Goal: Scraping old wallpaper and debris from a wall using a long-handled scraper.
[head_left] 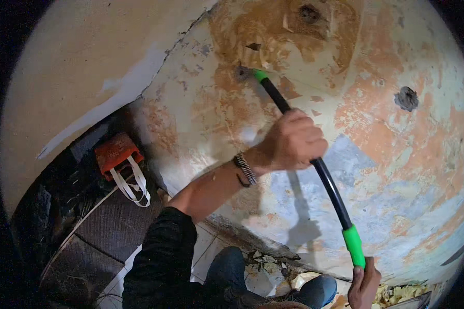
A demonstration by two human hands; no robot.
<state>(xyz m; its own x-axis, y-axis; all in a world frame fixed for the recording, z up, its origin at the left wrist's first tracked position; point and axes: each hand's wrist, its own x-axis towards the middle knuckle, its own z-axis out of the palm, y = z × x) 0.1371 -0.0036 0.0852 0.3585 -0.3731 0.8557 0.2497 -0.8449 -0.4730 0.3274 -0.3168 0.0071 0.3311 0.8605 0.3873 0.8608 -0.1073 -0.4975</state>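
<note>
A long-handled scraper with a black shaft and green ends runs slantwise across the wall. Its small dark head is up against the wall at the upper middle; the blade's edge is too small to make out. Around the middle of the shaft my left hand is closed, with a braided bracelet on the wrist. At the lower right, my right hand grips the bottom green end. The wall under the tool is patchy, with peeled cream paint, orange-brown plaster and bluish spots.
Dark grey lumps fill round spots in the wall, one patch at right. To the left an orange bag with white straps rests by a brown ribbed surface. Broken flakes lie along the wall's foot, near my knees.
</note>
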